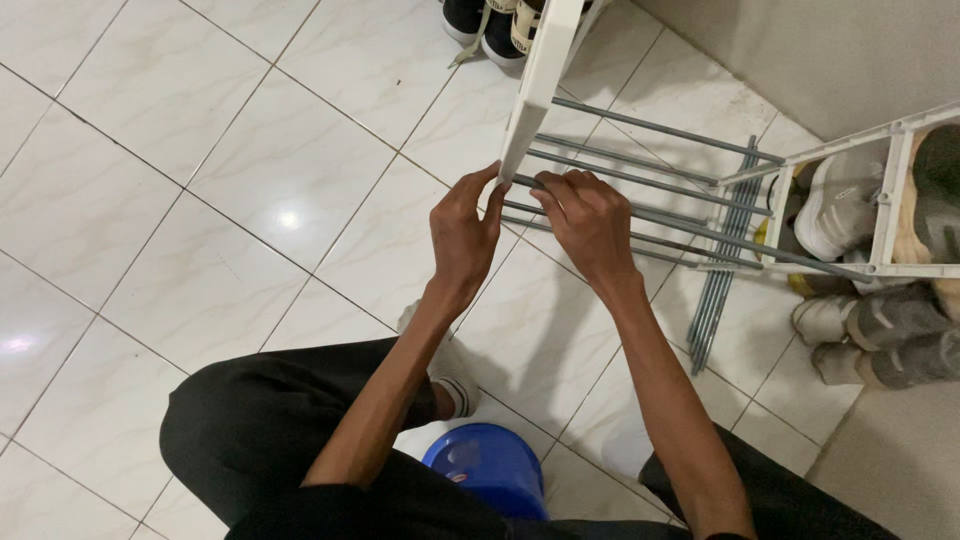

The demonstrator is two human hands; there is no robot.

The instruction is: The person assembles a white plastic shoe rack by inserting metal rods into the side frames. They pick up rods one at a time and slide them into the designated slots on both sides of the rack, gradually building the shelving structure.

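The left hand (462, 232) was pinched on the lower end of the white side panel (537, 80); the right hand (590, 222) was clamped around a grey metal rod (640, 215) at its socket. Misalignment there could have sprung the seated rods, as the shoe rack frame (890, 200) was held tilted above the tiled floor (200, 200).

White tile floor (250, 180) fills most of the view. Dark shoes (485, 25) sit at the top edge, pale sneakers (850, 205) and grey shoes (885, 335) at right. A blue stool (490, 468) stands below, and spare rods (722, 270) lie on the floor.
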